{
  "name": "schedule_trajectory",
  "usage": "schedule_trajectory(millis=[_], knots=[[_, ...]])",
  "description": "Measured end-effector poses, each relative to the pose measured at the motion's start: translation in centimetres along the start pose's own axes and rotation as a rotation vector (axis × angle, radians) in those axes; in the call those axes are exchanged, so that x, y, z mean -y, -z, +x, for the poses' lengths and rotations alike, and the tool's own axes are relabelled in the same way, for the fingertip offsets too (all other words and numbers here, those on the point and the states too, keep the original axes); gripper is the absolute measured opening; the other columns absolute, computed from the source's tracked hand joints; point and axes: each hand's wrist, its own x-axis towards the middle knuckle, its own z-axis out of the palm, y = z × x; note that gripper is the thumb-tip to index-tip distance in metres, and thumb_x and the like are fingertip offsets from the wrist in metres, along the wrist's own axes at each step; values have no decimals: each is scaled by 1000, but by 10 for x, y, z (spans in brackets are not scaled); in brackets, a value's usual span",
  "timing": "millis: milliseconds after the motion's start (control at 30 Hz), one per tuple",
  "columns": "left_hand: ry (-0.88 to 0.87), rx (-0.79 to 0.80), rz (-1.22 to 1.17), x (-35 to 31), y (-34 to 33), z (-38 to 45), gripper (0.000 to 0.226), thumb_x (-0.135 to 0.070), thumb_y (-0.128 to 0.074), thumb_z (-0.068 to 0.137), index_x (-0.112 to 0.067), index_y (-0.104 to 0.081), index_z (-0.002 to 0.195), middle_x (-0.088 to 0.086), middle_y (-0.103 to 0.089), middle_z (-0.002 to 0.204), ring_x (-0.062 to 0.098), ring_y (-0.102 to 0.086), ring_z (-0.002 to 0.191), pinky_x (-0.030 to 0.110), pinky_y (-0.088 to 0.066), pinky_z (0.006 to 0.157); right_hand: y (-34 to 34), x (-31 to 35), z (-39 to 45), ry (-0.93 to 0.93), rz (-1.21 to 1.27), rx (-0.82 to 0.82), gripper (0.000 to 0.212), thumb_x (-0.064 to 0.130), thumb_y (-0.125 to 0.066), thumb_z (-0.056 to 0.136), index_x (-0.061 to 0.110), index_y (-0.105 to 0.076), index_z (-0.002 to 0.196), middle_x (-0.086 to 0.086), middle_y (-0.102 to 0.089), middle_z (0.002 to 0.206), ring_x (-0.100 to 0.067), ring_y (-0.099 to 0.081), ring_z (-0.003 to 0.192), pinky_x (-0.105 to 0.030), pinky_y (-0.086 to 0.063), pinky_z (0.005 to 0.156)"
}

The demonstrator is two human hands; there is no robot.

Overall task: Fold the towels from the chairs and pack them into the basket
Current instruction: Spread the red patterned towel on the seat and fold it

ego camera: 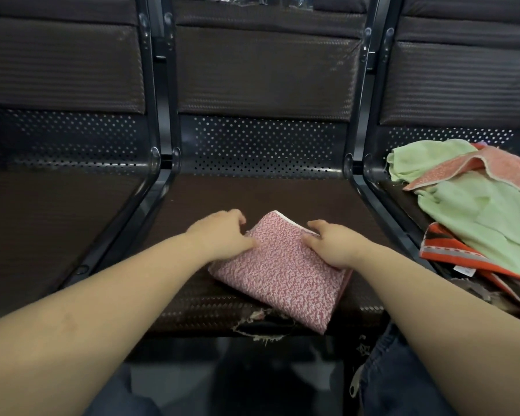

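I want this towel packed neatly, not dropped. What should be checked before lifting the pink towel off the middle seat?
1. Pink towel folded into a compact rectangle: ok.
2. Left hand on its left edge, thumb on the cloth: ok.
3. Right hand on its right edge: ok, though whether the fingers reach under is hidden.
4. Towel fully supported by the middle seat: not ok, its near corner overhangs the torn front edge.
5. Basket in reach: cannot tell, none in view.
6. Towels left to fold: not ok, a green and orange pile lies on the right seat.
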Motion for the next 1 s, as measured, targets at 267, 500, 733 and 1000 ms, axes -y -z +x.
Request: schedule_trajectory(millis=[267, 500, 733, 1000], knots=[[310, 405, -228, 35, 1, -10, 46, -57, -66, 79, -13, -56, 82, -1, -61, 73, 11, -50, 54, 20, -33, 49, 7, 1, -11, -62, -37, -52, 36, 39, -54, 94, 16, -58, 121, -6, -62, 120, -24, -56, 110, -31, -42, 87], [334, 77, -730, 57, -14, -1, 39, -33, -67, 86, -3, -56, 108, 8, -61, 91, 18, -59, 72, 26, -47, 54, 12, 16, -39, -156, 107, 94, 40, 39, -68, 84, 5, -68, 104, -9, -70, 97, -21, -66, 83, -26, -50, 64], [246, -100, -792, 64, -6, -13, 78, -25, -65, 88, -20, -18, 151, 11, -33, 151, 29, -42, 132, 42, -33, 111, -3, 53, -70, -197, 424, 327, 23, 20, -62, 92, 3, -59, 107, -8, -66, 83, -17, -66, 67, -27, -56, 55], [-153, 84, 218, 36, -25, -58, 68, -56, -22, 98, -25, 3, 153, 5, 15, 159, 21, 13, 147, 41, 5, 119, -34, 77, -66, 185, -87, -147, 65, 50, -36, 98, 22, -15, 152, -8, -15, 158, -25, -16, 145, -43, -15, 117]])
